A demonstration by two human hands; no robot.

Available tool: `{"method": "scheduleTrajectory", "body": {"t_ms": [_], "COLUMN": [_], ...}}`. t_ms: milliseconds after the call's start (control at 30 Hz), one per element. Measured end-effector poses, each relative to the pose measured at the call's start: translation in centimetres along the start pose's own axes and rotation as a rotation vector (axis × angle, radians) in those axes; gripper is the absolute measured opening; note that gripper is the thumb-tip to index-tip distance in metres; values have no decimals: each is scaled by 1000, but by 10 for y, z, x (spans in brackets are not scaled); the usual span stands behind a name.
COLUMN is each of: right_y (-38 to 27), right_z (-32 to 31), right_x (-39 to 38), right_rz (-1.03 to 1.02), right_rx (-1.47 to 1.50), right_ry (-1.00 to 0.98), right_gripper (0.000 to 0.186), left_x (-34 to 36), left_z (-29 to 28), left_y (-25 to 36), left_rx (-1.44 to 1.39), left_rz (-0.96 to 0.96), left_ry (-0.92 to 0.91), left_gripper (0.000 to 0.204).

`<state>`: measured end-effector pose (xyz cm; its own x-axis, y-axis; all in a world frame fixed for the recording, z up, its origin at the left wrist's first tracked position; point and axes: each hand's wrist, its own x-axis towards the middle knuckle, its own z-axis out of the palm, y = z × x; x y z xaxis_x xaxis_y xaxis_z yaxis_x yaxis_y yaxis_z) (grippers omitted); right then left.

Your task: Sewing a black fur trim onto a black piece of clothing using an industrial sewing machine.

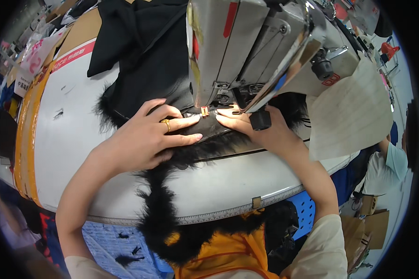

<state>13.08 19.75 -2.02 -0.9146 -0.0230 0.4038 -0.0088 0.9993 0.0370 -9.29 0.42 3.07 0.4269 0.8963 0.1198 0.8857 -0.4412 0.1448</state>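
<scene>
A sewing machine stands over black, partly shiny fabric edged with black fluffy trim. The small presser foot catches an orange glow where it meets the cloth. My left hand, with a gold ring on one finger, lies spread on the fabric left of the foot. Just right of the foot, my right hand rests with fingers stretched flat on the same fabric; a black knob partly covers it. The trim runs below my fingers and hangs over the table's front edge.
A measuring tape follows the front edge of the white table. Pale paper hangs at the machine's right. Orange fabric lies over my lap beside a blue perforated container. Another person is at far right.
</scene>
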Motion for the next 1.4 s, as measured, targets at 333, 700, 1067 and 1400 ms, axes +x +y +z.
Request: {"method": "scheduleTrajectory", "body": {"t_ms": [333,700,1067,1400], "right_y": [2,21,17,22], "right_z": [-2,-7,-10,-11], "right_x": [-2,-8,-3,-1], "right_rz": [-134,87,82,6], "right_rx": [-96,-223,-342,-184], "right_ry": [91,28,58,101], "right_gripper": [9,5,5,14], "left_x": [6,15,16,17], "left_z": [33,31,38,36], "left_y": [7,-13,-19,-18], "left_rx": [-102,87,108,107], "left_rz": [2,-94,-9,-9], "left_ry": [218,248,303,299], "left_gripper": [51,34,33,31]}}
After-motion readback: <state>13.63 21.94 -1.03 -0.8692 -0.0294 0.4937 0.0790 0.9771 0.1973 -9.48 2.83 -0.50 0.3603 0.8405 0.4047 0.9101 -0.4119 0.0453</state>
